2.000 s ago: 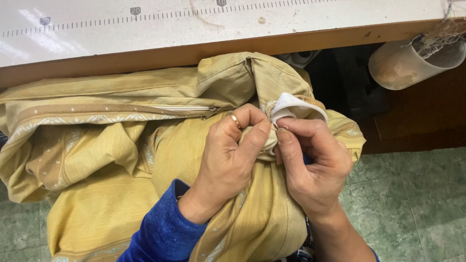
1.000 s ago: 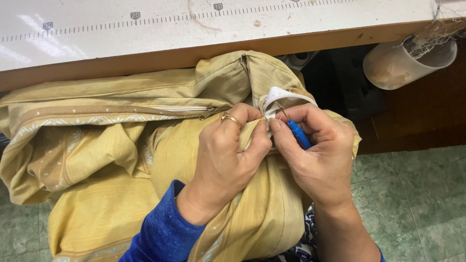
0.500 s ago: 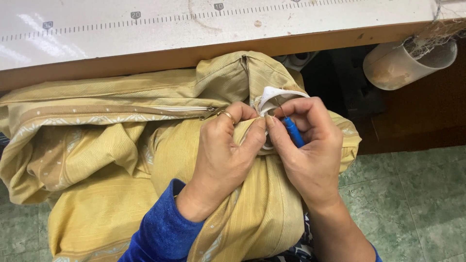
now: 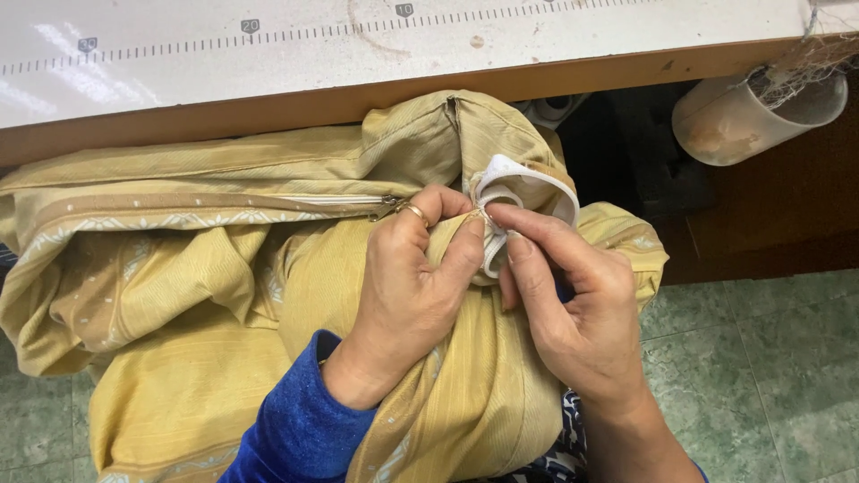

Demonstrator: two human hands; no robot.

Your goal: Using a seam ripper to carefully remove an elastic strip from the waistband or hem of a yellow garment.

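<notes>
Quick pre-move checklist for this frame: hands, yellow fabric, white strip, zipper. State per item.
1. Left hand grips the yellow fabric: ok.
2. Right hand fingertips pinch at the white strip: ok.
3. Both hands meet at the same spot on the seam: ok.
4. Zipper lies closed along the visible stretch: ok.
5. Tool in the right hand: cannot tell, palm hidden.
6. Fabric clear of the table edge: not ok, it presses against it.

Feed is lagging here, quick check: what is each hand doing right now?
Left hand: closed, gripping a bunched fold of the yellow fabric.
Right hand: fingertips pinched on the white strip at the seam.
</notes>
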